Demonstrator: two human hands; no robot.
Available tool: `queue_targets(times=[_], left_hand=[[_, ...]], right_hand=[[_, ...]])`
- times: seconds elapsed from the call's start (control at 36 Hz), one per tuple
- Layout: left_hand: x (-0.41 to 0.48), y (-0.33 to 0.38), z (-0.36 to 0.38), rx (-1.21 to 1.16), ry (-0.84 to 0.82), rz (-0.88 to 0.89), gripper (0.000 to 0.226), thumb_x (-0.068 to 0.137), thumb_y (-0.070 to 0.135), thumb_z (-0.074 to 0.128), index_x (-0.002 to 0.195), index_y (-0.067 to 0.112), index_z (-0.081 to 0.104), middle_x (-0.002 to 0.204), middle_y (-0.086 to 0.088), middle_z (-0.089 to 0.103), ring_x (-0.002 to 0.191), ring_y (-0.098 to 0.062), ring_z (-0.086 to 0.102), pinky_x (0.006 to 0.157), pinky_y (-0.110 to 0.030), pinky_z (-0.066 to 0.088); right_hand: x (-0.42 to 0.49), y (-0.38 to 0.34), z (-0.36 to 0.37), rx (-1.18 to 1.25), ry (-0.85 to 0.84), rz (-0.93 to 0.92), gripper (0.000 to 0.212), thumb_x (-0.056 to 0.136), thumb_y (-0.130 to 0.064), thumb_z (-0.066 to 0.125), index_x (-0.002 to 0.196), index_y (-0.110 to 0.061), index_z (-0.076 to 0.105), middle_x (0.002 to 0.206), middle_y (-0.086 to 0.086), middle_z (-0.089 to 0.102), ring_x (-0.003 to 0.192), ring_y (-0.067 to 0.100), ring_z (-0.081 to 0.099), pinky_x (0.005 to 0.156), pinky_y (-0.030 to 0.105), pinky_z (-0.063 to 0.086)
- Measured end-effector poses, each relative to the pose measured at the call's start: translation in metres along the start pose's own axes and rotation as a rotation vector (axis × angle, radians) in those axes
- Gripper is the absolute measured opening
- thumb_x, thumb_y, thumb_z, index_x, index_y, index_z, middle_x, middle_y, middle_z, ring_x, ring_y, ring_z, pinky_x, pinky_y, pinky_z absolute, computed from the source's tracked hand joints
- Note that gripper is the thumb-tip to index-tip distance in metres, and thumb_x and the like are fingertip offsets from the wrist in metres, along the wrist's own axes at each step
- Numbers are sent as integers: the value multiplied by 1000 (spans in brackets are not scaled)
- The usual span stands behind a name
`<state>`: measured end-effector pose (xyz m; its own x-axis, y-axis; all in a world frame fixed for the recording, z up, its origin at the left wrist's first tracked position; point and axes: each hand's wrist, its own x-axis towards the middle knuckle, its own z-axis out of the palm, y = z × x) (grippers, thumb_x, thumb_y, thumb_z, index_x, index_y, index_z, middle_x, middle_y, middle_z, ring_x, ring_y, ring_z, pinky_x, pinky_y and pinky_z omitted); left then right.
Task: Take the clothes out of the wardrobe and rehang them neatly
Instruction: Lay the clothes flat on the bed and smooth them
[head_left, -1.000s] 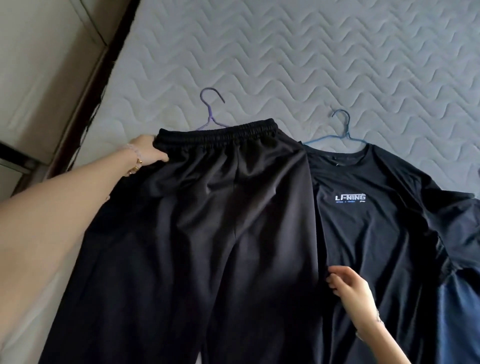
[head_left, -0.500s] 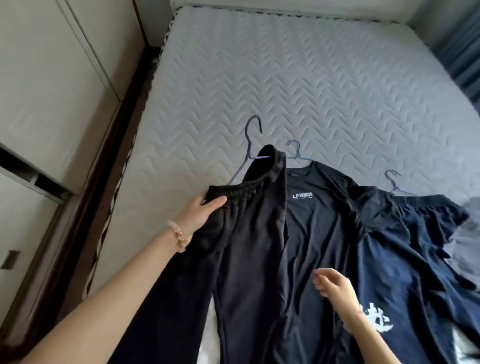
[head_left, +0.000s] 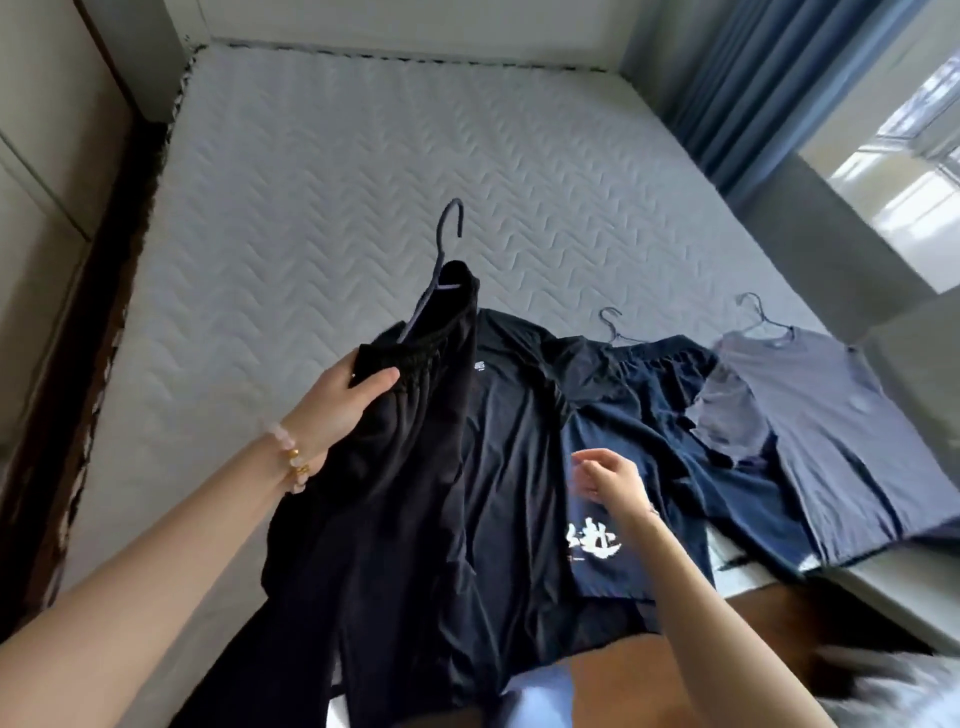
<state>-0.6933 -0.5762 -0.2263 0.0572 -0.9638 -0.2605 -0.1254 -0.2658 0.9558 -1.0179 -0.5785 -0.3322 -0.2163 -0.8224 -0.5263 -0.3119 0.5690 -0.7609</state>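
Black trousers (head_left: 395, 493) on a purple hanger (head_left: 445, 244) are lifted off the mattress, folded lengthwise. My left hand (head_left: 345, 400) grips their elastic waistband. My right hand (head_left: 608, 480) hovers with fingers apart above a navy garment with white print (head_left: 618, 519). Between them lies a black T-shirt (head_left: 511, 441) with a small white logo. A navy garment's hanger (head_left: 610, 325) shows at its top. Farthest right lies a grey T-shirt (head_left: 831, 426) on a hanger (head_left: 756, 312).
The clothes lie along the near edge of a grey quilted mattress (head_left: 363, 182). Pale wardrobe doors (head_left: 36, 156) stand on the left past a dark gap. Blue curtains (head_left: 769, 78) and a window ledge (head_left: 857, 234) are at right. Wooden floor (head_left: 691, 654) shows below.
My left hand has raised the trousers by the waistband and folded them narrower. The view has pulled back, revealing the grey T-shirt and curtains. My right hand shifted right over the navy garment.
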Motion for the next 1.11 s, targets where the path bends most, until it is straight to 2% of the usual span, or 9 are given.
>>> queue_targets(times=[0.11, 0.22, 0.31, 0.56, 0.72, 0.83, 0.92, 1.03, 1.11], left_hand=[[20, -17, 64, 52, -6, -36, 27, 93, 22, 54, 120, 22, 54, 112, 6, 60, 112, -12, 53, 98, -25, 36], [49, -33, 126, 47, -5, -74, 21, 94, 20, 54, 114, 25, 52, 106, 13, 60, 111, -9, 52, 95, -22, 33], [79, -43, 176, 99, 56, -85, 21, 94, 17, 52, 115, 18, 53, 107, 5, 58, 107, -9, 50, 92, -20, 31], [201, -83, 312, -7, 216, -238, 34, 94, 18, 53, 124, 1, 53, 117, -9, 61, 111, -20, 55, 104, -31, 38], [277, -121, 363, -55, 123, -312, 22, 90, 18, 59, 110, 8, 58, 100, -3, 65, 100, -20, 59, 94, -30, 43], [308, -147, 385, -34, 34, -381, 10, 87, 16, 63, 87, 15, 53, 82, 0, 61, 81, -16, 58, 74, -26, 45], [317, -169, 396, -16, 2, -437, 13, 87, 15, 63, 88, 12, 50, 81, -2, 59, 77, -16, 58, 65, -24, 47], [316, -194, 404, -61, 14, -479, 15, 87, 17, 63, 93, 12, 50, 80, 1, 59, 74, -13, 59, 67, -28, 50], [315, -199, 403, -83, 21, -460, 16, 86, 19, 64, 94, 11, 53, 82, 0, 60, 77, -12, 59, 72, -31, 50]], right_hand=[[25, 3, -41, -16, -15, 11, 23, 88, 0, 43, 96, -9, 63, 77, 7, 65, 66, 14, 60, 53, 13, 47], [74, 13, -86, -54, -31, 12, 22, 85, -1, 47, 91, -11, 66, 72, 5, 66, 64, 18, 58, 56, 19, 46], [127, 19, -124, -83, -45, 11, 23, 82, -1, 51, 81, -18, 65, 74, 8, 66, 67, 19, 55, 61, 26, 45], [297, 30, -205, -135, -44, 16, 18, 83, -4, 57, 97, -12, 65, 77, 2, 66, 71, 16, 57, 69, 31, 48], [392, 36, -204, -197, -74, -39, 30, 82, -16, 58, 111, -19, 63, 95, 0, 69, 90, 18, 63, 89, 37, 50], [439, 34, -192, -211, -69, -73, 32, 85, -12, 55, 116, -18, 62, 96, -2, 68, 85, 13, 60, 86, 33, 48], [470, 37, -185, -241, -48, -93, 33, 84, -8, 54, 115, -12, 63, 96, 1, 68, 89, 17, 61, 87, 31, 47], [502, 40, -181, -325, -46, -125, 35, 83, -6, 54, 117, -12, 62, 103, 4, 67, 99, 20, 62, 98, 38, 47], [514, 33, -180, -451, -49, -188, 43, 84, -8, 53, 126, -12, 57, 121, 8, 64, 113, 24, 59, 101, 32, 41]])
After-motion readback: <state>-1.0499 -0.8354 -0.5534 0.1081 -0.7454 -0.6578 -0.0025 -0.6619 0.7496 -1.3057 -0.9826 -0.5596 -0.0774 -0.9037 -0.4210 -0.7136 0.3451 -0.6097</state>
